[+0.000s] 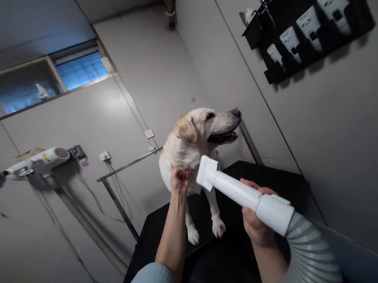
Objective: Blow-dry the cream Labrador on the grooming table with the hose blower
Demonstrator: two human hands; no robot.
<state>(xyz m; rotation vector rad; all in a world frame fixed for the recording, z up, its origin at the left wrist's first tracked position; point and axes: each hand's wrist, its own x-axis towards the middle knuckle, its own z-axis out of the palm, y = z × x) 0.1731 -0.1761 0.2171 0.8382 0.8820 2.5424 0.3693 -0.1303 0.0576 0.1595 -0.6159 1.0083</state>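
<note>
A pale yellow dog (189, 145) stands on a black grooming table (275, 183), head turned right with its mouth open. My left hand (179, 179) is closed on the pink collar at the dog's neck. My right hand (257, 222) is wrapped round a white blower nozzle (240, 194) whose flat mouth points at the dog's chest, close to my left hand. A grey ribbed hose (308, 258) runs from the nozzle to the lower right.
A metal grooming arm (121, 180) rises at the table's left. A second white dryer (39, 161) with a hose hangs on the left wall. Wall sockets (149, 133) sit behind the dog. A black shelf (306, 27) with white bottles is mounted on the right wall.
</note>
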